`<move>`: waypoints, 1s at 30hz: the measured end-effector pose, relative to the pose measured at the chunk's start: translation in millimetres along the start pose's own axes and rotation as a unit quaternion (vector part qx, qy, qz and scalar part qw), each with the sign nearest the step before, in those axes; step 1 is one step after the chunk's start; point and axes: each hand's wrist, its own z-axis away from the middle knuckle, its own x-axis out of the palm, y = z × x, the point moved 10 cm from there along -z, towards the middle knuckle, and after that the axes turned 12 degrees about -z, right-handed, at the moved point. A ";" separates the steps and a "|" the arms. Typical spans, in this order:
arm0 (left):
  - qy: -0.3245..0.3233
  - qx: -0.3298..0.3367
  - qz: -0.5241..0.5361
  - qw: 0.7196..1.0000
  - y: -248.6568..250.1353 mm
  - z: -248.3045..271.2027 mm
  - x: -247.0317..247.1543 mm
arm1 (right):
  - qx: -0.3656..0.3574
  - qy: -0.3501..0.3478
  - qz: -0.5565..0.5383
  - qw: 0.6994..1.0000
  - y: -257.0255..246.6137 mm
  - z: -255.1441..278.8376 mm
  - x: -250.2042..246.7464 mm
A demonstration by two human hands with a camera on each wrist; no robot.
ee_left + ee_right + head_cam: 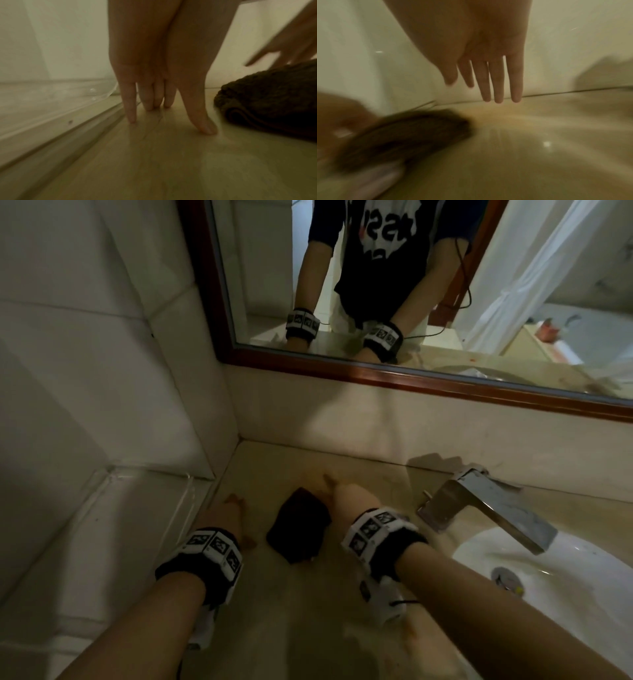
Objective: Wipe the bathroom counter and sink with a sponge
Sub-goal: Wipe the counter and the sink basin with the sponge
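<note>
A dark brown, fuzzy sponge pad lies flat on the beige counter, between my two hands. My left hand is to its left near the wall, and its straight fingertips touch the counter. It holds nothing. My right hand is just right of the sponge with its fingers straight and spread, and nothing is in it. The sponge is blurred at lower left in the right wrist view. In the left wrist view the sponge lies below my right hand.
A white sink with a metal drain is set into the counter at right, under a chrome faucet. A tiled wall bounds the counter on the left. A wood-framed mirror hangs behind. An orange stain marks the counter near my right forearm.
</note>
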 end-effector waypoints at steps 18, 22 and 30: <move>0.110 0.145 -0.095 0.979 131.4 18.4 3.5 | 0.046 -0.109 0.195 0.974 118.8 35.4 -0.6; 0.136 0.175 -0.099 0.970 130.5 9.6 -12.7 | 0.042 -0.119 0.191 0.974 117.1 37.7 -1.9; 0.173 0.157 -0.013 0.972 109.8 -23.2 -66.5 | 0.058 -0.115 0.205 0.970 123.0 23.0 1.9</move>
